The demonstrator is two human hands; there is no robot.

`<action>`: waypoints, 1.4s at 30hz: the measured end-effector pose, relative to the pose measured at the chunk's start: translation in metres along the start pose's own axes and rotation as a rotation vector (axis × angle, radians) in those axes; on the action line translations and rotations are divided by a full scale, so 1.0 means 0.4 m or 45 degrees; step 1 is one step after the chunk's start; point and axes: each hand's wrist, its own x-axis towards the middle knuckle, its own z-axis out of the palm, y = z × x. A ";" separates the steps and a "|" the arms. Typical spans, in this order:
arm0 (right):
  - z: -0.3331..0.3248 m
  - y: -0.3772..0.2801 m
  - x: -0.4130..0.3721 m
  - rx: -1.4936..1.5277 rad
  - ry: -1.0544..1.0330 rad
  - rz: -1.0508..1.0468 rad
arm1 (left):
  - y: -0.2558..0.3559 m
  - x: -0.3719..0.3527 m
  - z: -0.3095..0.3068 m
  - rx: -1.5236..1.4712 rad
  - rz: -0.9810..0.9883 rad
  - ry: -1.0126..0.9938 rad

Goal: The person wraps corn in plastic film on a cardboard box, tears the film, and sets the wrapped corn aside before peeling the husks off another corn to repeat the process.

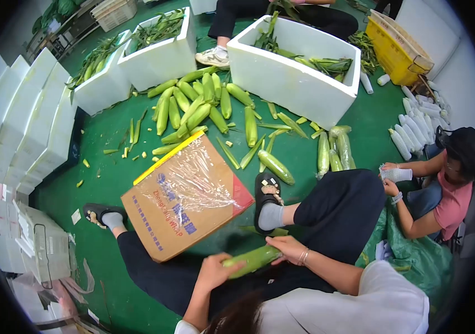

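My left hand [213,271] is closed around one end of a green ear of corn [253,260] still in its husk. At the other end my right hand [287,249] grips it, with a bracelet on that wrist. The ear lies level above my lap and looks shiny, perhaps with film on it. Between my legs a cardboard box of plastic wrap [193,195] stands tilted, clear film stretched over its upper face and a yellow strip along its far edge. Beyond that lies a pile of corn ears [193,106]. One ear [276,167] rests beside my right shoe.
Film-wrapped corn bundles [335,149] lie near my right knee. White foam boxes [293,75] with husks stand behind the pile. Stacked foam boxes [26,122] line the left. At right a co-worker [435,189] holds a white-netted piece near a netted stack [415,128]. Husk scraps litter the floor.
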 end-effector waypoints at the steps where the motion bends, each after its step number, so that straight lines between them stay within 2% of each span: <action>1: -0.012 -0.013 -0.009 -0.034 0.008 -0.042 | 0.032 0.023 0.007 -0.124 0.238 0.363; 2: -0.024 -0.041 -0.018 -0.067 0.015 -0.082 | 0.066 0.044 0.009 -0.251 0.470 0.726; 3: -0.027 -0.077 -0.046 0.020 -0.137 -0.040 | 0.091 0.071 0.005 -0.575 0.535 0.831; 4: -0.027 -0.101 -0.062 0.032 -0.124 -0.040 | 0.121 0.109 -0.005 -0.901 0.597 0.929; 6: -0.018 -0.127 -0.095 -0.110 -0.548 -0.141 | 0.201 0.221 -0.016 -1.782 0.778 0.484; 7: -0.001 -0.139 -0.106 0.061 -0.548 -0.038 | 0.260 0.275 -0.011 -1.847 0.690 0.155; 8: 0.000 -0.140 -0.095 0.055 -0.542 -0.041 | 0.319 0.325 0.005 -1.894 0.602 -0.169; 10: -0.007 -0.132 -0.048 0.514 -0.207 -0.191 | 0.399 0.409 0.050 -1.835 0.572 -0.771; 12: -0.021 -0.164 0.001 0.948 -0.004 -0.184 | 0.477 0.526 0.085 -1.518 0.270 -0.931; 13: -0.060 -0.179 0.047 1.312 -0.203 -0.189 | 0.507 0.567 0.116 -1.171 0.305 -0.878; 14: -0.109 -0.219 0.101 1.378 -0.158 -0.382 | 0.525 0.601 0.143 -0.830 0.333 -0.821; 15: -0.169 -0.294 0.166 1.489 0.224 -0.468 | 0.516 0.650 0.164 -0.818 0.397 -0.695; 16: -0.205 -0.385 0.228 1.665 0.642 -0.663 | 0.501 0.686 0.176 -0.795 0.460 -0.564; 17: -0.416 -0.325 0.379 1.441 0.505 -0.910 | 0.464 0.682 0.145 -0.596 0.755 -0.235; 18: -0.512 -0.358 0.415 1.571 0.550 -0.972 | 0.425 0.657 0.083 -0.731 0.741 -0.143; 20: -0.578 -0.479 0.468 1.667 1.230 -1.050 | 0.322 0.539 -0.061 -1.095 0.745 0.043; 21: -0.560 -0.520 0.501 1.386 1.287 -1.039 | 0.262 0.467 -0.127 -1.131 0.600 0.258; 22: -0.533 -0.548 0.544 1.095 1.326 -1.011 | 0.156 0.439 -0.168 -0.990 0.588 0.558; 23: -0.504 -0.569 0.620 0.632 1.228 -0.920 | 0.061 0.392 -0.207 -0.702 0.453 0.840; 24: -0.462 -0.587 0.710 0.184 1.088 -0.813 | -0.009 0.345 -0.222 -0.872 0.342 1.046; 25: -0.436 -0.610 0.838 -0.385 1.275 -0.877 | -0.100 0.313 -0.231 -0.850 0.325 1.248; 26: -0.366 -0.639 0.940 -0.969 1.390 -0.948 | -0.148 0.254 -0.247 -0.905 0.071 1.319; 28: -0.237 -0.692 1.025 -1.236 1.290 -0.637 | -0.237 0.177 -0.249 -0.553 -0.034 1.488; 31: -0.159 -0.715 1.071 -1.225 1.317 -0.499 | -0.277 0.128 -0.216 -0.429 -0.264 1.385; 33: -0.134 -0.702 1.045 -1.194 1.328 -0.474 | -0.250 0.140 -0.199 -0.394 -0.284 1.353; 35: -0.082 -0.696 0.980 -1.013 1.051 -1.124 | -0.220 0.176 -0.188 -0.395 -0.261 1.353; 36: 0.012 -0.679 0.871 -0.962 0.869 -1.539 | -0.197 0.188 -0.200 -0.260 -0.257 1.303; 37: 0.123 -0.666 0.729 -0.942 0.642 -1.659 | -0.183 0.193 -0.206 -0.123 -0.260 1.242; 38: 0.209 -0.645 0.616 -0.999 0.460 -1.756 | -0.182 0.205 -0.206 -0.146 -0.268 1.228; 39: 0.275 -0.621 0.532 -1.142 0.312 -1.806 | -0.189 0.225 -0.209 -0.056 -0.244 1.193; 41: 0.359 -0.569 0.448 -1.487 -0.069 -1.785 | -0.218 0.255 -0.212 0.026 -0.187 1.194; 42: 0.408 -0.537 0.424 -1.524 -0.149 -1.757 | -0.244 0.267 -0.210 -0.102 -0.144 1.151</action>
